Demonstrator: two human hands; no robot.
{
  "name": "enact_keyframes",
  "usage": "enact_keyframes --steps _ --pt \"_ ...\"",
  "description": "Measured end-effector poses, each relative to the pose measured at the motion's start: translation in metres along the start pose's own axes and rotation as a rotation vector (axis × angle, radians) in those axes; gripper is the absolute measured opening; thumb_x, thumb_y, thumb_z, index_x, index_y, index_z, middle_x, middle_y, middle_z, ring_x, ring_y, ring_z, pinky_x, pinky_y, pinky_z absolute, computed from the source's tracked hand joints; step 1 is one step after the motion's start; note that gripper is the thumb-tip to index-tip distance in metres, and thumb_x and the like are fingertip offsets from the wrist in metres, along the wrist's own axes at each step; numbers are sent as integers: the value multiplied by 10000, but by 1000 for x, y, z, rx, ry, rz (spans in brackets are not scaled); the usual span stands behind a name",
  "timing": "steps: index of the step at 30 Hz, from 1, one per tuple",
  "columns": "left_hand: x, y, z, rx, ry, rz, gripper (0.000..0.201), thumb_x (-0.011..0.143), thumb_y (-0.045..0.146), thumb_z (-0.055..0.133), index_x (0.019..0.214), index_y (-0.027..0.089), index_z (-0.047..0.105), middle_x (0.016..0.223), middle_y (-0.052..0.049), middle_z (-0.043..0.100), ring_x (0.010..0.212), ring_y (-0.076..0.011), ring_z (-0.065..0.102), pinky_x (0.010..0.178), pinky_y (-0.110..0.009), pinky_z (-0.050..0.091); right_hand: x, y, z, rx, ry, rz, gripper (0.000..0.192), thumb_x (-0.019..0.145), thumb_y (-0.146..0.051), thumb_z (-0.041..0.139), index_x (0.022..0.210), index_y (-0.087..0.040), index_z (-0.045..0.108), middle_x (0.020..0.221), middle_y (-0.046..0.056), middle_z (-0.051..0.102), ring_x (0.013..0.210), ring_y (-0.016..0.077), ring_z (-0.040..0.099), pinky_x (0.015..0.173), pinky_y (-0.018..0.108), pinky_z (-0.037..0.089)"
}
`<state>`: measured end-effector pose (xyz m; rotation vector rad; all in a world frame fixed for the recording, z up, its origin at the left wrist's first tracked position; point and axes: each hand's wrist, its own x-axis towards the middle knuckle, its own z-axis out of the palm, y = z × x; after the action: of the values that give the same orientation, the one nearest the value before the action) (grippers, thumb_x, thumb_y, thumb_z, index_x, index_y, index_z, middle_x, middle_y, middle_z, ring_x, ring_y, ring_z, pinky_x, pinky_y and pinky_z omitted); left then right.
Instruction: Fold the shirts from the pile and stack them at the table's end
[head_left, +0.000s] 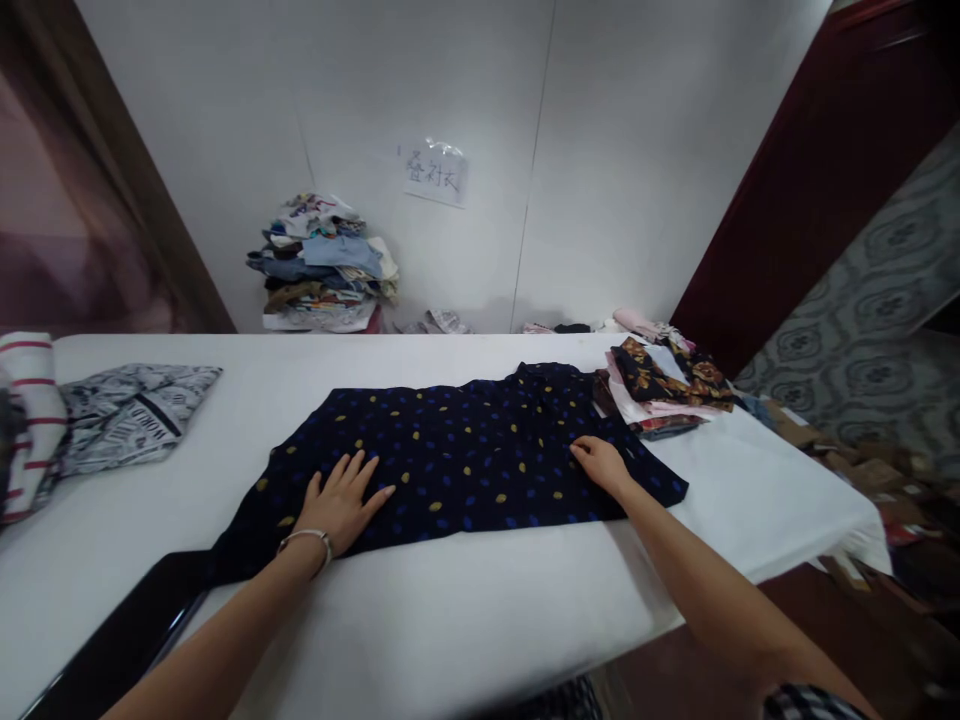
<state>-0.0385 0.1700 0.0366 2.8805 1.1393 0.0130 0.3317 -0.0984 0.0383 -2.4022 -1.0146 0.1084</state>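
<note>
A dark navy shirt (pixel 450 455) with yellow and blue leaf-like spots lies spread across the white table, its collar at the far right side. My left hand (pixel 337 505), with a light bracelet at the wrist, rests flat on the left part of the shirt, fingers spread. On the right part, below the collar, my right hand (pixel 602 465) has its fingers bent and pinched together at the cloth. A flat black object (pixel 127 630) with a glossy edge touches the shirt's lower left end; its kind is unclear.
Folded clothes (pixel 667 380) are stacked right of the shirt. A grey printed garment (pixel 142 415) and a red-striped white cloth (pixel 30 420) lie at the left. Beyond the white table (pixel 480 590) stands a tall clothes pile (pixel 326 265) by the wall. Boxes sit on the right-hand floor.
</note>
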Motion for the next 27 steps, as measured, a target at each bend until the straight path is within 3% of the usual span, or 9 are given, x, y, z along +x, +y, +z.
enact_keyframes --steps 5,8,12,18,23,27 --pt "1 0 1 -31 4 -43 646 889 514 299 1437 198 428 1547 -120 318 1442 -313 230 1116 -590 208 56 -18 -5 95 -9 97 259 852 -388 547 879 -203 726 873 59 724 855 210 666 754 286 477" --pt "2 0 2 -21 -9 -44 644 885 502 305 1438 195 428 1553 -109 307 1448 -309 215 1123 -580 200 88 -30 6 108 7 164 307 760 -473 647 782 -175 714 795 86 710 798 238 662 721 309 480" --pt "1 -1 2 -32 7 -18 613 885 504 303 1400 228 485 1535 -105 348 1440 -318 236 1113 -590 207 113 -39 22 168 67 226 226 679 -398 712 642 -181 662 659 60 658 752 233 643 693 297 481" --pt "2 -2 7 -59 37 -46 684 864 563 316 1437 209 432 1540 -109 335 1441 -309 236 1122 -579 200 114 -30 27 384 217 269 314 885 -416 433 848 -183 641 708 49 654 711 188 635 612 270 517" --pt "3 -2 9 -41 39 -40 692 859 550 316 1443 195 421 1543 -104 327 1442 -309 233 1122 -580 200 104 -21 21 462 230 264 266 875 -400 498 779 -181 613 703 59 667 702 192 639 603 288 535" --pt "3 -2 9 -40 14 -53 717 856 559 300 1457 180 394 1552 -99 307 1450 -301 212 1128 -576 192 114 -15 7 410 283 281 273 860 -391 490 856 -170 648 851 95 704 813 219 663 678 312 547"
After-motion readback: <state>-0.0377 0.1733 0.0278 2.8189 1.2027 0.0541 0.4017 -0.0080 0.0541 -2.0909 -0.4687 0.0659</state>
